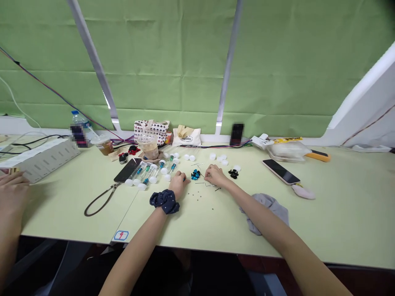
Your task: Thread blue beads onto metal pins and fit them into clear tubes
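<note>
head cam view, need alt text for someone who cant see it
Two bare hands reach over a pale green desk, the left hand and right hand on either side of a small cluster of blue parts. Clear plastic tubes lie to the left, black parts to the right, and another person's hand shows at the far left edge.

Bright, even light — soft shadows, edges bowed

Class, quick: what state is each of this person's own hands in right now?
Left hand: curled, beside the blue pieces; cannot tell if holding anything.
Right hand: fingertips drawn together; cannot tell if holding anything.
</note>
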Demonstrator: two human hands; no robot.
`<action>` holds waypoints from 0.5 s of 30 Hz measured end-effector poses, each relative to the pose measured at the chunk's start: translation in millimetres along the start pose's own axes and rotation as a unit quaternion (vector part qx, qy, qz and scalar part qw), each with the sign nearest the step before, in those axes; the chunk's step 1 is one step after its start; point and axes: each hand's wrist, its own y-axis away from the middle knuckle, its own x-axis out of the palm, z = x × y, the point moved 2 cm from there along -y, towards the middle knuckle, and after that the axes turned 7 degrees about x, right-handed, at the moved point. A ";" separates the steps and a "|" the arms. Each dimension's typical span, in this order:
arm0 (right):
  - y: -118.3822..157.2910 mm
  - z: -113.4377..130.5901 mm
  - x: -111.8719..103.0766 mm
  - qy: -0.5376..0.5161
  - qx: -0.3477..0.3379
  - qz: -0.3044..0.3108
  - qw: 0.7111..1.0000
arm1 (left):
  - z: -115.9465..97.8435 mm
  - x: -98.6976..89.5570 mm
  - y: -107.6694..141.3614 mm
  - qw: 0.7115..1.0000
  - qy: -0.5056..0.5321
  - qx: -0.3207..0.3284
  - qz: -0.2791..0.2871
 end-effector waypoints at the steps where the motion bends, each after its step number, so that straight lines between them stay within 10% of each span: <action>1: 0.3 2.6 1.6 0.010 0.008 0.000 1.000 | 2.5 0.6 -0.4 0.999 0.029 0.001 -0.014; 15: 4.4 17.4 11.5 0.076 0.035 -0.024 0.996 | 7.6 4.5 -1.0 0.990 0.111 0.051 -0.076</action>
